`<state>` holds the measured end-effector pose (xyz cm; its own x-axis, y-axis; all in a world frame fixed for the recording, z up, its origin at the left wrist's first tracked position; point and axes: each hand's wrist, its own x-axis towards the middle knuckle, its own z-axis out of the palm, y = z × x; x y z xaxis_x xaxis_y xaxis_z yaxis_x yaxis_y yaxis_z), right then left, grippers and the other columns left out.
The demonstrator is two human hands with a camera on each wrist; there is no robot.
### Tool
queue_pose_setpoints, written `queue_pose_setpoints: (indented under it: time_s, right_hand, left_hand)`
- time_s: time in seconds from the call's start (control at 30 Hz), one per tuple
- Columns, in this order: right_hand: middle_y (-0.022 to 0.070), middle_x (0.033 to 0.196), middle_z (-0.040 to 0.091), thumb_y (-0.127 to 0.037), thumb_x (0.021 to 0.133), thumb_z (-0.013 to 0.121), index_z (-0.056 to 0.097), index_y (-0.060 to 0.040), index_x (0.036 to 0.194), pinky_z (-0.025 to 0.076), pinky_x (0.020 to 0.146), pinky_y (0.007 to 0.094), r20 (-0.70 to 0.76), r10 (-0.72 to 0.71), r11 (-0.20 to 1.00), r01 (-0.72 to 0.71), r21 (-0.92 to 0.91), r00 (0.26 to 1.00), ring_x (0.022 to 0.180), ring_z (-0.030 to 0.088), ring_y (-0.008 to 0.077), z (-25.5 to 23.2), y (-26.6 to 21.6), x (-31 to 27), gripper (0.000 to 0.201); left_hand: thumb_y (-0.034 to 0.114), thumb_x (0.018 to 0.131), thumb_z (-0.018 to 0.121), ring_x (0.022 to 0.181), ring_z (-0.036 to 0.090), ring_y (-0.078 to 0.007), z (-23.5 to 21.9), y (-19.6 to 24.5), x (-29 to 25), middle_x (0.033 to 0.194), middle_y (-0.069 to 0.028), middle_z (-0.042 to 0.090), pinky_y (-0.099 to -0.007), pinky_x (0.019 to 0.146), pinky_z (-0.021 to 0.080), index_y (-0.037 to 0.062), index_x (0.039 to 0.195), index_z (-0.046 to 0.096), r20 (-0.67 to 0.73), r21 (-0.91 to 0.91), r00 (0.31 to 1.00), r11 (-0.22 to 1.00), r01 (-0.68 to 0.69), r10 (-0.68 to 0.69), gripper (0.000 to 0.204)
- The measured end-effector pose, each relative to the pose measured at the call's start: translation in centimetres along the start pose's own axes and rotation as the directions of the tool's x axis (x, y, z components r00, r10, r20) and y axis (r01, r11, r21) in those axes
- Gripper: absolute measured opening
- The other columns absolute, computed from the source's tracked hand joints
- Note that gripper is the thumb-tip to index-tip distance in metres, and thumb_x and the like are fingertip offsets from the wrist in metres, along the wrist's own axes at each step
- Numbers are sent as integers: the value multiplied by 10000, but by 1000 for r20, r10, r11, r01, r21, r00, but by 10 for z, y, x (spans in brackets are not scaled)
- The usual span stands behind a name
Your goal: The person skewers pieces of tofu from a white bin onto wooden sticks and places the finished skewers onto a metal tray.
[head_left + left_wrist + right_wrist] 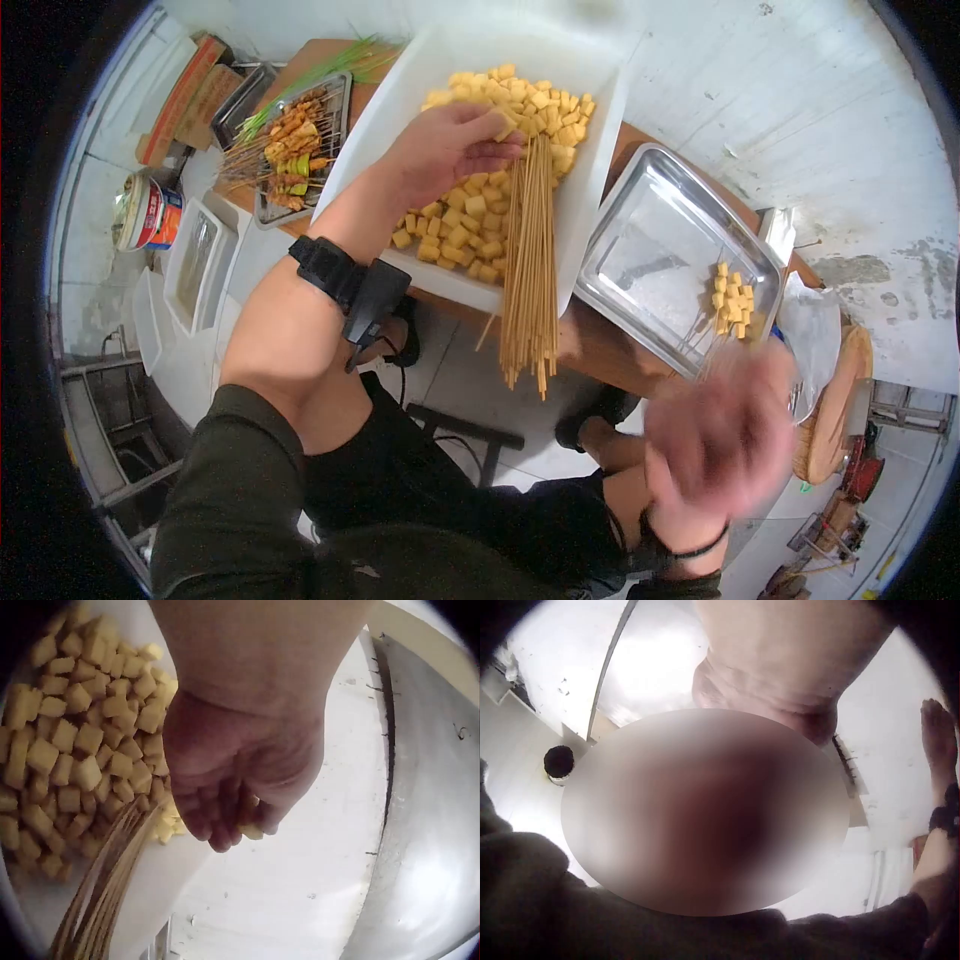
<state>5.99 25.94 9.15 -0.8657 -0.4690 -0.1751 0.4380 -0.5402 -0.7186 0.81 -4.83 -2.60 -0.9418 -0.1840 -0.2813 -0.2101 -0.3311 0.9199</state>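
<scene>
Yellow cubes (460,235) fill much of a white tub (400,95), and a bundle of thin wooden sticks (530,270) lies over them and across its near rim. Above the cubes, the left hand (450,150) has its fingers curled; in the left wrist view a yellow piece (251,829) is pinched between the fingertips of the left hand (240,772). The right hand (720,430), blurred, is raised near the near right corner of a metal tray (640,250); its fingers and anything in them cannot be made out. Skewered yellow cubes (733,300) lie in that tray.
A rack tray (345,110) of cooked-looking skewers and green stalks stands left of the tub. Further left are cardboard boxes (190,100), a round container (140,212) and a white bin (200,265). A plastic bag (810,325) lies at the metal tray's right.
</scene>
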Motion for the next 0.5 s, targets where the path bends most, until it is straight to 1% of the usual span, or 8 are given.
queue_pose_setpoints:
  time_s: [0.03, 0.1, 0.2, 0.3, 0.33, 0.37, 0.43, 0.5]
  right_hand:
    - [59, 615, 482, -142, 955, 442, 471, -69, 858, 337, 415, 268, -171, -42, 994, 24, -107, 984, 450, 423, 164, -7, 9, 8, 124]
    - [34, 698, 496, -103, 895, 459, 541, -41, 848, 338, 460, 238, -230, 44, 964, -102, -246, 972, 505, 421, 124, -37, 34, 35, 113]
    - [9, 681, 502, -78, 925, 481, 589, -23, 972, 333, 475, 205, -237, 67, 900, -161, -405, 969, 535, 408, 73, -57, 53, 52, 130]
    - [-15, 677, 482, -101, 976, 476, 605, -31, 973, 326, 482, 199, -149, 37, 843, -111, -527, 988, 547, 396, 63, -57, 67, 56, 147]
    - [-17, 706, 518, -121, 1005, 486, 623, -28, 1017, 387, 528, 218, -122, 49, 818, -110, -564, 991, 591, 446, 68, -64, 71, 56, 166]
    - [-17, 706, 518, -121, 1005, 486, 623, -28, 1017, 387, 528, 218, -120, 53, 817, -112, -565, 991, 591, 446, 68, -66, 76, 57, 166]
    - [-8, 755, 572, -128, 1005, 508, 624, -18, 1079, 453, 615, 249, 5, -56, 582, 37, -812, 998, 664, 512, 86, -68, 82, 58, 176]
    - [13, 765, 588, -121, 999, 516, 623, -9, 1081, 466, 656, 259, -2, -37, 550, 19, -835, 999, 696, 526, 91, -70, 85, 59, 176]
  left_hand:
    - [247, 981, 597, 910, 679, -179, -1, -2, 2, 1034, -104, 675, -281, 800, 574, 12, 1093, 587, 0, -26, 1000, 1000, -1, 1, 260]
    - [242, 977, 603, 909, 679, -179, 0, 1, 3, 1037, -106, 675, -281, 806, 575, 10, 1090, 590, 3, -54, 1000, 999, -7, 7, 258]
    - [240, 975, 607, 914, 678, -177, 8, 7, 2, 1044, -112, 677, -278, 805, 575, 6, 1068, 605, -92, -26, 995, 998, -50, 47, 252]
    - [234, 974, 607, 922, 679, -175, 5, 7, 4, 1058, -113, 680, -279, 806, 576, 8, 1044, 616, -97, -18, 990, 994, -105, 103, 236]
    - [228, 976, 605, 929, 679, -179, 5, 6, 6, 1057, -112, 680, -282, 809, 577, 9, 1047, 616, -85, -32, 990, 993, -117, 114, 231]
    - [223, 977, 602, 936, 680, -182, 4, 5, 7, 1056, -111, 679, -286, 812, 577, 10, 1051, 616, -72, -46, 990, 991, -128, 125, 226]
    - [216, 978, 599, 942, 680, -184, 4, 6, 7, 1046, -110, 681, -289, 815, 578, 11, 1057, 618, -84, -56, 990, 992, -117, 112, 220]
    - [209, 979, 596, 948, 680, -186, 6, 8, 6, 1036, -109, 683, -292, 817, 579, 13, 1063, 620, -92, -63, 990, 992, -108, 102, 215]
